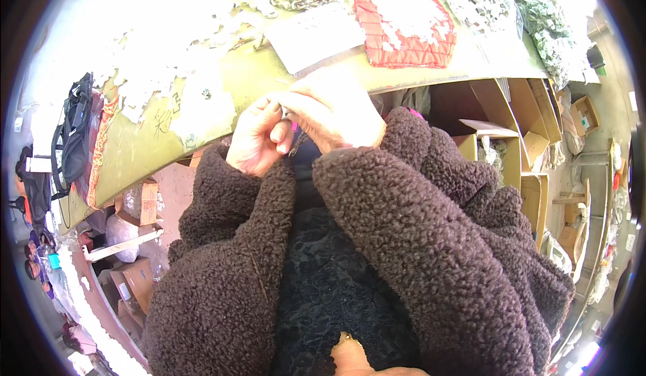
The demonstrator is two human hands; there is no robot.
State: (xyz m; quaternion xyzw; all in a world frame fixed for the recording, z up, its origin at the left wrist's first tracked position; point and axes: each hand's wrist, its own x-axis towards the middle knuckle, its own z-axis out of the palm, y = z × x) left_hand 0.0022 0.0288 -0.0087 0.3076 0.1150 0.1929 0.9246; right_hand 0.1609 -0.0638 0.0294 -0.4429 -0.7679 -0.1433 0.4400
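A black strapped bag sits at the left end of the bench, the left hand, fingers curled together, meets the right hand, fingers clamped on a small, mostly hidden item by the near edge, and a red quilted cloth lies far right.

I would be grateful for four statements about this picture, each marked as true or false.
1. The left hand and right hand are close together. True.
2. They hold a large cardboard box. False: only a small item, hard to make out, shows between them.
3. The red cloth lies right of the white sheet on the table. True.
4. The sleeves are smooth and white. False: they are dark brown and fleecy.
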